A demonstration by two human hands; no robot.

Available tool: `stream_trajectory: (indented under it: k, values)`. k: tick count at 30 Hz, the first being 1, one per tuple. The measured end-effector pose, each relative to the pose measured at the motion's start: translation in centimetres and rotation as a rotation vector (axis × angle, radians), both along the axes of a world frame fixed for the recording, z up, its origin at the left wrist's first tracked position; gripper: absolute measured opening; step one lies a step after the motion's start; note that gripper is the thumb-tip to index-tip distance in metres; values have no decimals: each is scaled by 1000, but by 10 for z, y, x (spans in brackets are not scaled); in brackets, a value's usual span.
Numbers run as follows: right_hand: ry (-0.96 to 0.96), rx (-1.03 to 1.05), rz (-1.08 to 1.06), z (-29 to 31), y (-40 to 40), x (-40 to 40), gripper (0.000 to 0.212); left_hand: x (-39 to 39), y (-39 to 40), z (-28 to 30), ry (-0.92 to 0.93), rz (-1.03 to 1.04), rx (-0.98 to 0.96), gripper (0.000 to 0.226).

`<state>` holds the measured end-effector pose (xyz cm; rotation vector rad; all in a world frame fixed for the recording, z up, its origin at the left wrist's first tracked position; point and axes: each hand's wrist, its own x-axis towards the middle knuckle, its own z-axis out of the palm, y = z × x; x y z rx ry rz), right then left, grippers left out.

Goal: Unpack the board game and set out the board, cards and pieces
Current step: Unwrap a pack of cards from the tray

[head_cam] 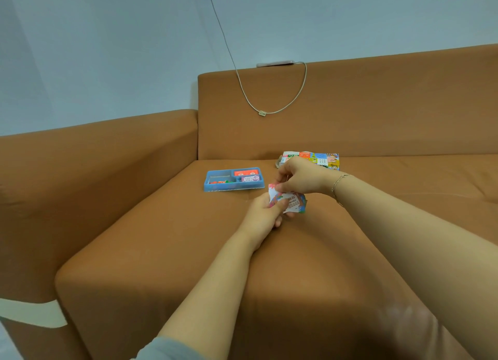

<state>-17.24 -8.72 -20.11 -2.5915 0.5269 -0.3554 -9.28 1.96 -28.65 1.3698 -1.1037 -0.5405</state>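
Mid-seat on sofa [161,238]: money [292,202] stack gripped by left hand [265,211], top note pinched by right hand [299,178]. Tray [215,188] near sofa back, board [318,159] behind. Step: sorting notes. Next, likely: laying piles on seat.

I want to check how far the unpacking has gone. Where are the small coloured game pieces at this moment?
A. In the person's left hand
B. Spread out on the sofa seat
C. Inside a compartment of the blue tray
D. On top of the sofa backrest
C: the small orange and green pieces lie in a compartment of the blue tray, while both hands hold only paper money.
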Motion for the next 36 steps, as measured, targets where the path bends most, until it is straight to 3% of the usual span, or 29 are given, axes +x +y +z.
stream_trajectory:
  k: [4, 10, 14, 19, 25, 31, 36]
  values:
    - [-31, 35, -19, -3, -1, -1, 18, 0, 0, 0, -8, 10, 16, 11]
    - [0, -2, 4, 0, 1, -1, 5, -1, 0, 0, -12, 12, 11, 12]
    - [-22, 47, -4, -2, 1, -2, 19, -1, 0, 0, -8, 16, 22, 12]
    - [2, -26, 8, 1, 2, -2, 5, -1, 1, 0, -20, 4, 13, 12]
    - [-2, -20, -6, -2, 0, -2, 25, 0, -1, -1, -15, 18, 36, 14]
    - [21, -7, 1, -2, 0, -1, 14, -2, 1, 0, -4, 1, 16, 11]
    - [-7, 12, 3, -3, -1, -3, 22, -2, 1, 1, -2, -10, 27, 13]
